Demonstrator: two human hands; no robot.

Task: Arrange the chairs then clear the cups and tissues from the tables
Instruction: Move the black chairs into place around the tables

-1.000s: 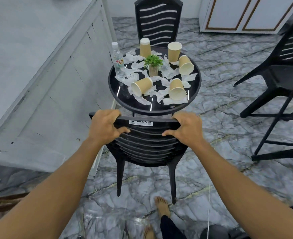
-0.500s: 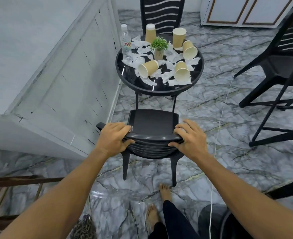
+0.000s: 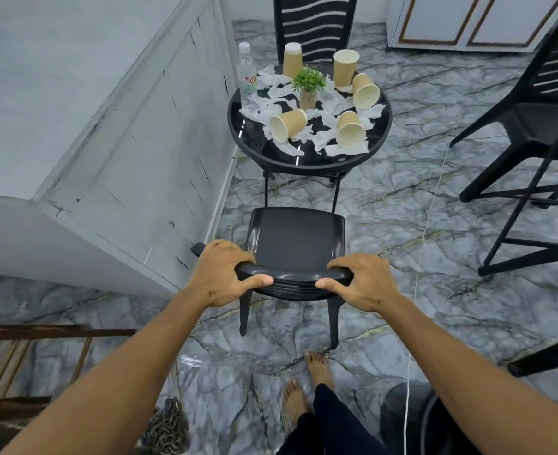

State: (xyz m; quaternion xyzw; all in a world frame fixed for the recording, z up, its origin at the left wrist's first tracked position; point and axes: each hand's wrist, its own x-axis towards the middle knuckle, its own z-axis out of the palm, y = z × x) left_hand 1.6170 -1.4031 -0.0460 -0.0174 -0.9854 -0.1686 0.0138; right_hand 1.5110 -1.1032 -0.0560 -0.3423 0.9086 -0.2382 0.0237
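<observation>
A black plastic chair (image 3: 295, 238) stands on the marble floor just in front of me, its seat facing the round black table (image 3: 377, 142). My left hand (image 3: 220, 274) grips the left end of the chair's top rail. My right hand (image 3: 366, 282) grips the right end. On the table lie several tan paper cups (image 3: 287, 124), some upright and some tipped over, among crumpled white tissues (image 3: 323, 139). A small potted plant (image 3: 308, 85) and a clear water bottle (image 3: 248, 80) stand there too.
A white wall panel (image 3: 123, 152) runs close along the left. Another black chair (image 3: 315, 24) stands behind the table, and more black chairs (image 3: 540, 126) crowd the right side. A thin white cord (image 3: 418, 274) hangs at right. My bare feet (image 3: 317, 369) are below the chair.
The chair has come away from the table toward me, so its whole seat now shows; both hands have kept their hold on the top rail throughout.
</observation>
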